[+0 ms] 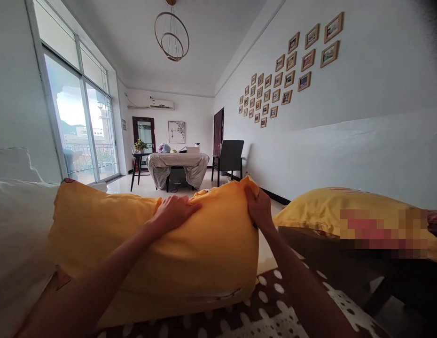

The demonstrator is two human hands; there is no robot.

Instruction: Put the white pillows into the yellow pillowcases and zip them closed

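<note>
A large yellow pillow (pixel 211 249) stands on its long edge in front of me, its near side plain apart from a faint dark line low down. My left hand (pixel 174 211) is closed over the middle of its top edge, fingers curled to the far side. At the top right corner, my right hand (pixel 258 206) grips the fabric, with the fingertips partly hidden. The left end of the pillow rises in a soft corner beside white bedding.
Beneath the pillow lies a brown blanket with white spots (pixel 264 296). Another yellow pillow (pixel 313 211) rests on a dark surface at right. White cushions (pixel 17 220) are at left. Farther off stand a covered table (pixel 179 162) and a dark chair (pixel 230 156).
</note>
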